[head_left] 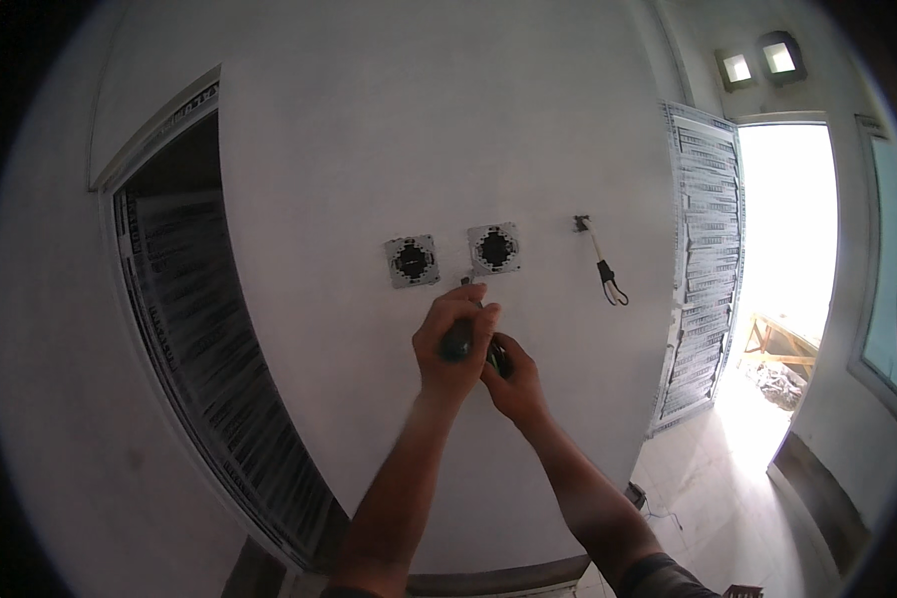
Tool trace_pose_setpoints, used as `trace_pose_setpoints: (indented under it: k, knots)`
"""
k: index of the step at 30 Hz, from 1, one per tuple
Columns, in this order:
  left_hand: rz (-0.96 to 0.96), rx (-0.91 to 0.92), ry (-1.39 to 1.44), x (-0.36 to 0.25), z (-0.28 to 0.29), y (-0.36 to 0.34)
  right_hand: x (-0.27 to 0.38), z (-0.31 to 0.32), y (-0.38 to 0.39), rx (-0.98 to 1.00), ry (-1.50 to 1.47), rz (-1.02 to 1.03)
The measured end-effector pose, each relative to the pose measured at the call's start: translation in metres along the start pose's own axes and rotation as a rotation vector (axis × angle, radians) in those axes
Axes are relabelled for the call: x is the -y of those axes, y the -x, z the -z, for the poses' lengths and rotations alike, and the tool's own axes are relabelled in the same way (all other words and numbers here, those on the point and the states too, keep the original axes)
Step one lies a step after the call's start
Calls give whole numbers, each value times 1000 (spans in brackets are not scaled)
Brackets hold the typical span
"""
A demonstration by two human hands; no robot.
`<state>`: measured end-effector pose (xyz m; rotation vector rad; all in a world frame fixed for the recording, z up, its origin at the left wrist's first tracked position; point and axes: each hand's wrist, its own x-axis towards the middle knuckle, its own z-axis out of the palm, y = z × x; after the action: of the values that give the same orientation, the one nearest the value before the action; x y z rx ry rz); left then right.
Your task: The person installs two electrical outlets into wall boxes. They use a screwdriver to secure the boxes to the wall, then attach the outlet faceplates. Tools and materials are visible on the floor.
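Note:
Two square grey mounting frames are set side by side in the white wall: a left frame [398, 276] and a right frame [509, 263], each around a dark middle. Just below the gap between them, my left hand [446, 351] is closed around a dark tool [455, 340] with a rounded body. Its kind is mostly hidden by my fingers. A short grey tip shows above my fingers, close to the right frame's lower left corner; whether they touch, I cannot tell. My right hand [520, 388], lower and to the right, closes on the tool's dark, green-marked part.
To the right, a white cable [594, 242] with a taped, looped end hangs from a small wall hole. A film-wrapped door [709, 259] stands ajar beside a bright doorway. At left is a dark doorway with a wrapped frame [135, 214]. A window [882, 269] is far right.

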<state>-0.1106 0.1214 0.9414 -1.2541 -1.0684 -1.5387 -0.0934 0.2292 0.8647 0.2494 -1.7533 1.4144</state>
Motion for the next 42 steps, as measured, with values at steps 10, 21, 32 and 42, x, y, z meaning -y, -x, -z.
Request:
trace_pose_setpoints:
  k: [10, 21, 32, 42]
  knots:
    - [-281, 152, -337, 10, 32, 16, -17, 12, 39, 35, -127, -281]
    - [-224, -22, -241, 2, 28, 1, -2, 1, 43, 8, -303, -229]
    - [-147, -11, -220, -1, 22, -7, 13, -31, 1, 52, -324, -174]
    - [-100, 5, -138, 0, 39, 1, 21, -33, 12, -30, -285, -284]
